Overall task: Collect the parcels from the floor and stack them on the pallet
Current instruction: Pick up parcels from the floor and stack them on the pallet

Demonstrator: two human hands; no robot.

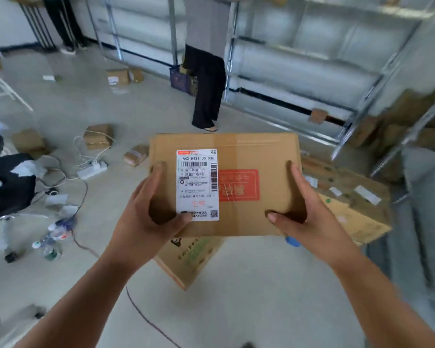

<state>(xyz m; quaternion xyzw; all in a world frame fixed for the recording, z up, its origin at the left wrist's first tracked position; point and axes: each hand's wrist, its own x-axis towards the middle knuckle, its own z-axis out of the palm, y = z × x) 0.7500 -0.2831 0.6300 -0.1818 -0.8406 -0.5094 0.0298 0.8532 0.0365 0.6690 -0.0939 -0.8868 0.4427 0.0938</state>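
Parcel sits mid-frame, held up between your two hands: your left hand clasps its left edge, thumb on the white shipping label; your right hand clasps the right edge. Below it lie larger cartons; small boxes dot the floor at left.

One parcel is held up, with one white shipping label and one red stamp on its top. Two hands grip it, the left hand and the right hand. Two larger cartons lie below it: one nearer, one to the right. About six small parcels lie scattered on the floor beyond, blur making that count uncertain. One power strip. Two other people stand in the background: one, another
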